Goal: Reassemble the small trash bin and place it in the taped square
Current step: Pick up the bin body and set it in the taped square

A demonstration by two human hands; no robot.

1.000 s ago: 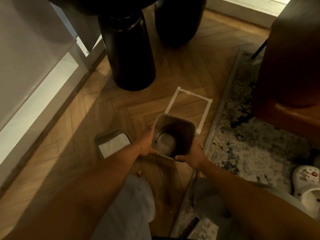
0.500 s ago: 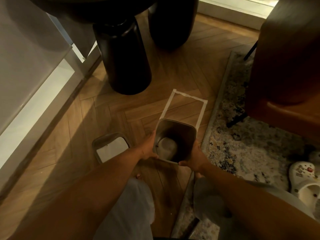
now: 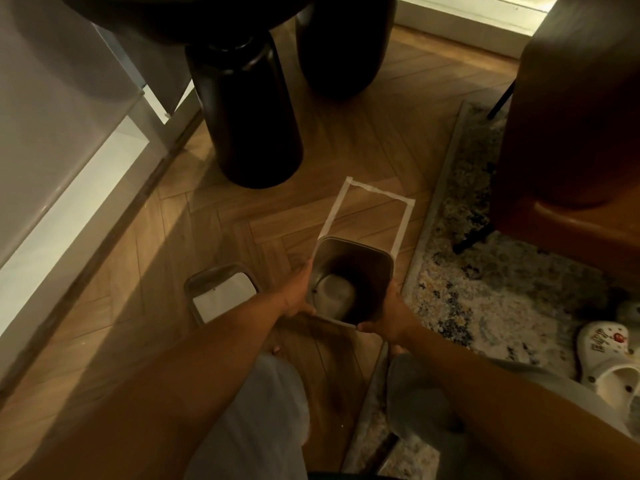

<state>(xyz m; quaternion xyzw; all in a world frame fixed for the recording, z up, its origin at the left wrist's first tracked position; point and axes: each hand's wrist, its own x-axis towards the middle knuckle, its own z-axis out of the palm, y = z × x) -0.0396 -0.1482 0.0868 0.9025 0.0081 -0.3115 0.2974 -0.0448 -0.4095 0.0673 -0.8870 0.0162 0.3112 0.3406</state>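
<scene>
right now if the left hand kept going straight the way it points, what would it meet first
The left hand points forward and right, and already presses the bin body. Past that lies the taped square; depth is unclear.

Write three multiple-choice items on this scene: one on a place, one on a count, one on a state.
1. Where does the bin's lid lie?
A. On the wooden floor, left of the bin body
B. On the rug
C. Inside the taped square

2. How many hands grip the bin body?
A. None
B. One
C. Two

3. What is the state of the bin body's top?
A. Closed by the lid
B. Open, interior visible
C. Covered by a cloth

Answers:
1. A: the lid rests on the floor beside the left forearm, outside the taped square.
2. C: the left hand and right hand each hold a side of the rim.
3. B: the view goes straight down into the bin body to its base.
</scene>
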